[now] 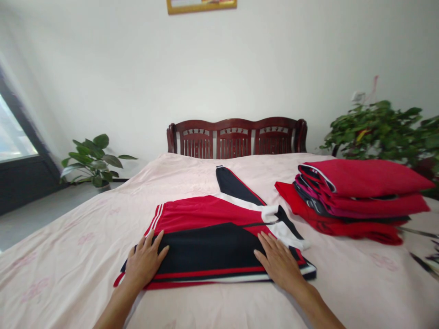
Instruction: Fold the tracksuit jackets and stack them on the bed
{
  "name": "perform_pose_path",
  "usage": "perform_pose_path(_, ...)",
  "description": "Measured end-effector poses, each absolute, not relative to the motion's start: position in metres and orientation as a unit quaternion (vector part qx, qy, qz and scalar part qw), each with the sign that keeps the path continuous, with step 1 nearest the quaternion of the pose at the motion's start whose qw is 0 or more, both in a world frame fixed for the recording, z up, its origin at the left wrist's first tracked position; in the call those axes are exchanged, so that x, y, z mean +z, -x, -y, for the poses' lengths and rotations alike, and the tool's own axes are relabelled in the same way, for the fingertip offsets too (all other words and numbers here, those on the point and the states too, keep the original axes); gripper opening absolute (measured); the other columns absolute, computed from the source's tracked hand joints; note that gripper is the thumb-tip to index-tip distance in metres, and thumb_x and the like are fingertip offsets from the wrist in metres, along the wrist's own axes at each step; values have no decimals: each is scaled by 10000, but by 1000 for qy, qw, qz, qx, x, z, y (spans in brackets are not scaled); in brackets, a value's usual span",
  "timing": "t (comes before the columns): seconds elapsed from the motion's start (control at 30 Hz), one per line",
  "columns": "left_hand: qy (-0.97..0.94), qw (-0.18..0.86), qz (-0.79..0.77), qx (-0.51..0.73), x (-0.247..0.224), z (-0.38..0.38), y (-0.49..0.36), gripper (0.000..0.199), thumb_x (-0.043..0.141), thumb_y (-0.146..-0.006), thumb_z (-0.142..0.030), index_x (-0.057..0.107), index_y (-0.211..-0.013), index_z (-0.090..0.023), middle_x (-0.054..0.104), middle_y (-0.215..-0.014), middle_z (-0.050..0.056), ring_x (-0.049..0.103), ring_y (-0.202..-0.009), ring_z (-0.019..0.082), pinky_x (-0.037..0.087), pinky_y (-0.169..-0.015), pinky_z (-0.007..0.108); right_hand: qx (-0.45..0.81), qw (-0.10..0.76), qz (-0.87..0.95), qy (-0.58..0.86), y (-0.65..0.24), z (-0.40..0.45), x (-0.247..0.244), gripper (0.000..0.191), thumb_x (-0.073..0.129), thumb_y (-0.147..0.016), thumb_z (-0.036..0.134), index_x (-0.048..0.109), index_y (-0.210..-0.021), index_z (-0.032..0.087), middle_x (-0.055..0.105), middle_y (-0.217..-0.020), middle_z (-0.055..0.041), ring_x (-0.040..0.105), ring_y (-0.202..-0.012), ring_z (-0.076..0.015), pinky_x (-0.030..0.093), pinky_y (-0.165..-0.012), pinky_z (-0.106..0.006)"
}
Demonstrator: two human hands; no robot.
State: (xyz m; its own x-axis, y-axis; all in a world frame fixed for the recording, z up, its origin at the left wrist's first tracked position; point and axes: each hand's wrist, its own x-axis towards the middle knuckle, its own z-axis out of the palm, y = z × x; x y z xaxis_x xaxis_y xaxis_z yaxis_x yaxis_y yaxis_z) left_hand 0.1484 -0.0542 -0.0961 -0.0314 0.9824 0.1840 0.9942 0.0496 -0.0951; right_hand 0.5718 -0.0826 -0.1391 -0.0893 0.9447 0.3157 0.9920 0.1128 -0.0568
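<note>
A red, navy and white track jacket point(206, 246) lies sideways on the bed, its collar toward the right. The near side is folded over, so a navy panel with red and white edging covers the front half. One navy sleeve point(236, 183) stretches out on the far side. My left hand point(146, 260) rests flat on the hem end, fingers spread. Near the collar end, my right hand point(277, 260) lies flat on the fabric with its fingers stretched out. Neither hand grips the cloth.
A stack of folded red and dark clothes point(363, 196) stands on the pale pink bedsheet point(85, 246) to the right. Behind the bed is a dark red wooden bench back point(236, 137). Leafy plants stand at left point(96, 160) and right point(384, 130).
</note>
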Motion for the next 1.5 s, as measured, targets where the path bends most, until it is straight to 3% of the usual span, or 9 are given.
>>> perform_pose_path(0.77,690,113,714,-46,-101,54,-145,570,394,-954,-459,385,-1493,-273,399,-1539,96,416,-1364,296,378,-1061,463,-89,169,722,665,-571,84,-138,602,356,-958,529,511,-1414,167,493,-1471,-109,437,-1367,-269,329,-1133,-475)
perform_pose_path(1.5,691,110,713,-46,-99,55,-146,574,391,-951,-455,388,-1492,-263,404,-1539,91,422,-1362,291,380,-1063,453,-92,175,721,664,-572,84,-140,598,384,-953,511,516,-1403,141,508,-1457,-120,446,-1360,-268,336,-1133,-464)
